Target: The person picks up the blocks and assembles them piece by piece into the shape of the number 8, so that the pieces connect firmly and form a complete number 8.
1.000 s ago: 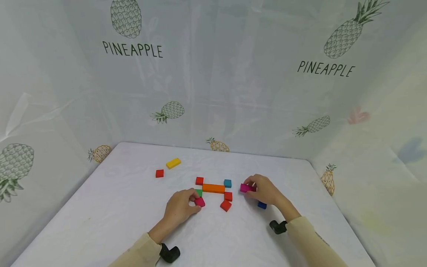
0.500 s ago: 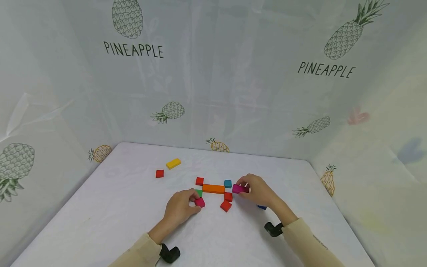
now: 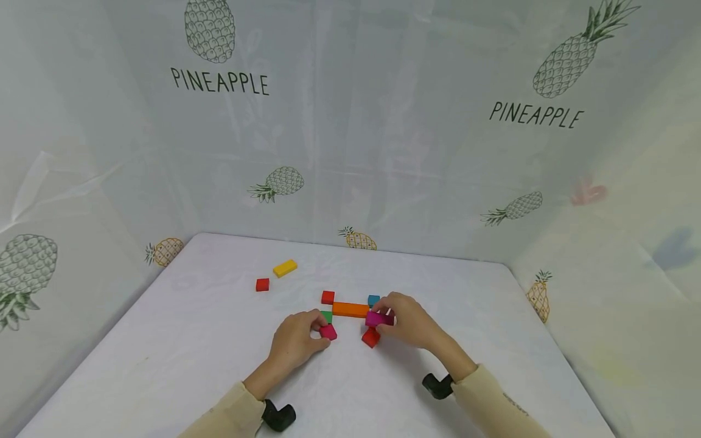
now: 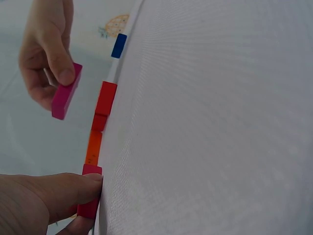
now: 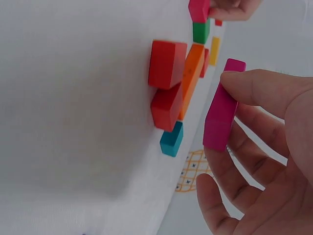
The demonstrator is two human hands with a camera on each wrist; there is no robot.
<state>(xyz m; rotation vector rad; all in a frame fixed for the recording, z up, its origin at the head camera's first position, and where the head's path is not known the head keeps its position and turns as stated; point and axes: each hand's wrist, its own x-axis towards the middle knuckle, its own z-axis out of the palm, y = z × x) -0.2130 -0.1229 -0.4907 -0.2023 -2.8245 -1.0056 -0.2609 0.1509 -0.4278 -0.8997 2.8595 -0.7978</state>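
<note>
My left hand (image 3: pixel 296 340) pinches a small pinkish-red block (image 3: pixel 328 331) on the table, at the near side of a green block (image 3: pixel 326 316). Held up off the table, a longer magenta block (image 5: pixel 221 110) is gripped between the thumb and fingers of my right hand (image 3: pixel 411 319). Below it lie two red blocks, the nearer red block (image 5: pixel 167 63) turned at an angle. An orange bar (image 3: pixel 349 309) joins the left and right parts of the layout. A teal block (image 5: pixel 172 139) sits at its far right corner, and a red block (image 3: pixel 327 297) at its far left.
Farther left on the white table (image 3: pixel 191 340) lie a lone red block (image 3: pixel 262 285) and a yellow block (image 3: pixel 285 268). A dark blue block (image 4: pixel 119 45) stands off to the right, hidden behind my right arm in the head view. A pineapple-print sheet (image 3: pixel 350 152) hangs around the table.
My right hand has carried the magenta block leftward, from beside the layout to over its right end. My left hand and the pinkish-red block have stayed put.
</note>
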